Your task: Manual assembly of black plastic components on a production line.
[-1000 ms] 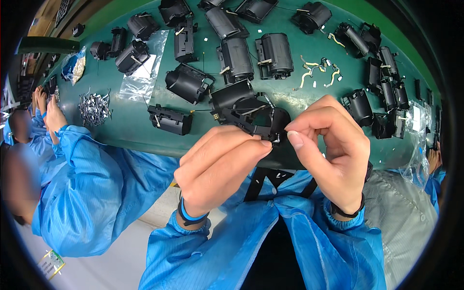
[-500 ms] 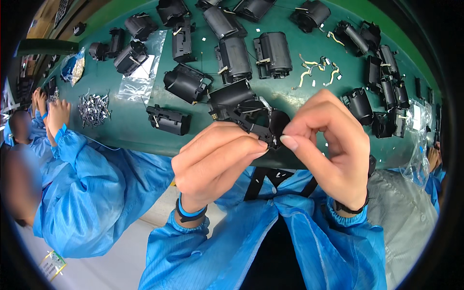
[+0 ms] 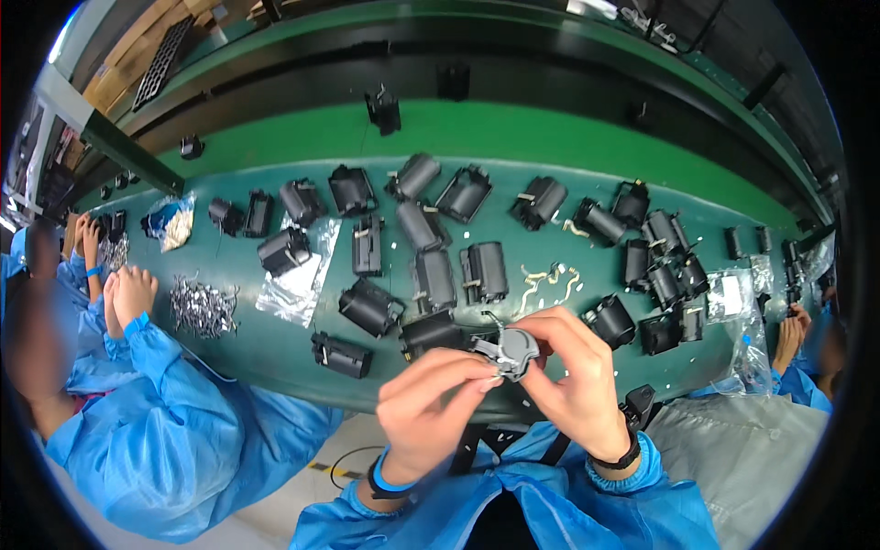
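Observation:
Between both hands, just above the table's near edge, is a small black-and-grey plastic part (image 3: 519,348) with a rounded end and a thin cable-like strip on its top. My left hand (image 3: 431,399) is closed, pinching the part's left side between thumb and fingertips. My right hand (image 3: 577,385) is closed round its right side, the thumb below and the fingers behind. Behind the held part, a black curved plastic housing (image 3: 431,334) lies on the table, partly covered by it.
Several more black housings (image 3: 369,306) are spread over the green table (image 3: 266,353). Thin flex cables (image 3: 550,278) lie beyond my right hand. A pile of small metal-looking pieces (image 3: 203,306) and a clear bag (image 3: 298,289) are at left. Co-workers sit on both sides.
The view has tilted up, showing the shelf behind the table. The part has turned, so its grey rounded face now shows. My right hand has moved from its edge to grip its side.

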`<action>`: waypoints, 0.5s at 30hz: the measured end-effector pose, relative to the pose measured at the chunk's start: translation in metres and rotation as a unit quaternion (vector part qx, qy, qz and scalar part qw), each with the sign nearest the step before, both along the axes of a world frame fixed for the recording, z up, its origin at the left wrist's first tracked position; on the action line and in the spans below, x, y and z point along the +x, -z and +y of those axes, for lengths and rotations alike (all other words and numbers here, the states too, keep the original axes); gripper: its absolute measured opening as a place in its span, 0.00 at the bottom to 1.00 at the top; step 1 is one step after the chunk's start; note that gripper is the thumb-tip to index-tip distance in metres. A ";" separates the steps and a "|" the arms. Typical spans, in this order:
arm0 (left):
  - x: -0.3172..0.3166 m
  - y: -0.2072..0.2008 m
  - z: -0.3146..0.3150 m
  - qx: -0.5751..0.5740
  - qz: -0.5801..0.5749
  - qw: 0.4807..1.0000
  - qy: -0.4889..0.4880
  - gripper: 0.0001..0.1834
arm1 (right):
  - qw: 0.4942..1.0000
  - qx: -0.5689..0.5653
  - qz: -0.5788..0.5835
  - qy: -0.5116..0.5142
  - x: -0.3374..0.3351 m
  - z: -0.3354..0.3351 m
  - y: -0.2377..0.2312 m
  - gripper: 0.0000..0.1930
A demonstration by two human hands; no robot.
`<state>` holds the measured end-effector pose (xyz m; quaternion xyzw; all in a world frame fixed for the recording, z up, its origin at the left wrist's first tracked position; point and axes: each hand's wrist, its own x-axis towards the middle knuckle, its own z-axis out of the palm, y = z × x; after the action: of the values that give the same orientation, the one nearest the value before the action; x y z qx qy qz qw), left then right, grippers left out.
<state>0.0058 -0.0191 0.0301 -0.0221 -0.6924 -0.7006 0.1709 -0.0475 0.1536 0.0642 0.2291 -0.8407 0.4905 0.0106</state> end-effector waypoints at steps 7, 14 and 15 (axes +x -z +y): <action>-0.002 -0.006 0.032 0.030 0.118 0.986 0.113 0.22 | 0.980 0.089 0.144 0.107 -0.075 0.036 -0.064 0.11; 0.012 -0.008 0.041 0.023 0.139 0.974 0.179 0.15 | 0.965 0.162 0.107 0.177 -0.305 0.061 -0.010 0.11; 0.014 -0.008 0.040 0.020 0.133 0.975 0.179 0.14 | 0.965 0.154 0.092 0.191 -0.326 0.067 0.012 0.12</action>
<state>0.0201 0.0204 0.0379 -0.2348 -0.6340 -0.7246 0.1339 -0.3734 0.2203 0.0518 0.1070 -0.9297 0.3207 0.1461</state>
